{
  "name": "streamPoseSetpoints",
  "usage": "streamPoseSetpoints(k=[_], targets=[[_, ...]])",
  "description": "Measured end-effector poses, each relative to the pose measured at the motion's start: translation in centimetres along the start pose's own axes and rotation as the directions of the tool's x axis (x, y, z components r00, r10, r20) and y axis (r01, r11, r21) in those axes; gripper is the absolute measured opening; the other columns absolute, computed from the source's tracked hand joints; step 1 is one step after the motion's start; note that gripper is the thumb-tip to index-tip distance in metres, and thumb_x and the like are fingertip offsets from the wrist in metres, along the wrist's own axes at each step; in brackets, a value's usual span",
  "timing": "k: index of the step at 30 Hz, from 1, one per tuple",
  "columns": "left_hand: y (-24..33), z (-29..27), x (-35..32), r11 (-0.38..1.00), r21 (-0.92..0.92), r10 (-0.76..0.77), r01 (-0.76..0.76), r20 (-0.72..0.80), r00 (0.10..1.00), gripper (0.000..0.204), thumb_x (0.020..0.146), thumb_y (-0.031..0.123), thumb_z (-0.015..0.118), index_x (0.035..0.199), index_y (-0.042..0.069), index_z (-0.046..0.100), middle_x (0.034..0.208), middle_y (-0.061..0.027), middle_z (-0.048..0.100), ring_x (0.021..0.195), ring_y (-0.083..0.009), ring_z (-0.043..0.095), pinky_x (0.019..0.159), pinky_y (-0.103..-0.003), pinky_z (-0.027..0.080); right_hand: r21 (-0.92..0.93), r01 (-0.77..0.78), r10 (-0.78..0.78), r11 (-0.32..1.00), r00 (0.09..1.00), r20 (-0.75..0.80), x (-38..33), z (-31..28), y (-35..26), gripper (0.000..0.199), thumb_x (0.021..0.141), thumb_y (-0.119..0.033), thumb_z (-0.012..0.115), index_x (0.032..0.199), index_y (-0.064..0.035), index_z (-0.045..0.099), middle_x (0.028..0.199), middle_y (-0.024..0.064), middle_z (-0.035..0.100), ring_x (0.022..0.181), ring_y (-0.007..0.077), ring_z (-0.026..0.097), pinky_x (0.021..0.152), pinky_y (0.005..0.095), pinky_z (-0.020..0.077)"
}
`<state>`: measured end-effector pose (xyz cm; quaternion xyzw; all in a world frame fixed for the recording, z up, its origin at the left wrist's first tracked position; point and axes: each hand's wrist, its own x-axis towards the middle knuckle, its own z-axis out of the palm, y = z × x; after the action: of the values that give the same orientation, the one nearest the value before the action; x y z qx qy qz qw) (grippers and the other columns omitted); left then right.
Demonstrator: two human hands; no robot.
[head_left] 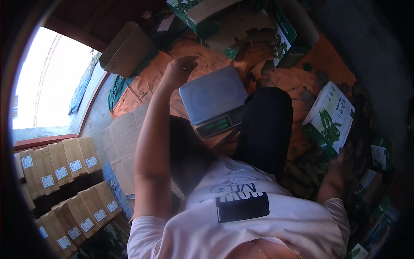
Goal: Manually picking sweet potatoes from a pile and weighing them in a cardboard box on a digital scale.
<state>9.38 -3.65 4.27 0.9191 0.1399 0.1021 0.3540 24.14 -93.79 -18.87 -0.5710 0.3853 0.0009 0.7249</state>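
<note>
My left hand (181, 68) is raised over the orange sheet, just off the far left corner of a digital scale (213, 95). Its fingers are loosely bent and apart, with nothing in them. The scale has a flat grey plate and a lit green display on its near side; nothing rests on the plate. On the right, my right hand (338, 159) grips the lower edge of a white and green cardboard box (331, 116) printed with leafy vegetables. The box stands tilted, and its panel hides part of my fingers.
An orange sheet (151, 80) covers the floor. Opened cartons (286, 41) lie at the far side, and a brown box (127, 49) sits far left. Rows of labelled brown boxes (77, 157) stand at left. Dark root-like produce (302, 175) is heaped at right.
</note>
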Motion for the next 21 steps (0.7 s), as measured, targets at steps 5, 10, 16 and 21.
streamPoseSetpoints(k=[5,10,16,21], targets=[[1.1,1.4,1.0,0.996,-0.008,-0.086,0.086,-0.021,0.996,0.031,0.094,0.018,0.065,0.123,0.009,0.071,0.112,-0.0169,0.073,0.103,-0.03,0.072,0.09,-0.039,0.055,0.017,-0.071,0.068,0.997,0.987,0.144,-3.3,3.4,-1.0,0.059,0.096,-0.034,0.066,0.143,-0.002,0.049,0.135,0.019,0.06,0.118,0.0372,0.061,0.099,0.054,0.0501],[1.7,1.9,2.8,0.992,-0.094,-0.095,0.088,-0.065,0.993,0.03,0.094,0.017,0.063,0.121,0.01,0.072,0.108,-0.0159,0.075,0.102,-0.0296,0.072,0.088,-0.039,0.055,0.017,-0.241,0.224,0.97,0.923,0.312,-6.2,6.7,-1.5,0.061,0.094,-0.032,0.07,0.143,-0.0019,0.048,0.135,0.014,0.061,0.123,0.0335,0.058,0.105,0.0512,0.0465],[-0.7,2.8,3.2,0.975,-0.192,-0.15,0.114,-0.182,0.972,0.03,0.097,0.019,0.063,0.124,0.011,0.072,0.11,-0.013,0.074,0.099,-0.0201,0.071,0.087,-0.035,0.054,-0.172,-0.201,0.25,0.964,0.906,0.34,-4.3,10.1,0.2,0.056,0.092,-0.027,0.074,0.141,-0.0103,0.052,0.136,0.0077,0.062,0.125,0.0301,0.058,0.107,0.0494,0.0452],[-3.2,1.9,3.2,0.846,-0.511,-0.319,0.153,-0.255,0.913,0.031,0.097,0.009,0.058,0.126,0.0,0.067,0.12,-0.0122,0.071,0.107,-0.0195,0.07,0.09,-0.032,0.056,-0.044,-0.013,0.025,0.999,0.963,0.269,-4.5,13.9,-1.5,0.047,0.096,-0.011,0.068,0.139,-0.0049,0.052,0.132,0.011,0.063,0.119,0.0303,0.062,0.101,0.0467,0.0504]])
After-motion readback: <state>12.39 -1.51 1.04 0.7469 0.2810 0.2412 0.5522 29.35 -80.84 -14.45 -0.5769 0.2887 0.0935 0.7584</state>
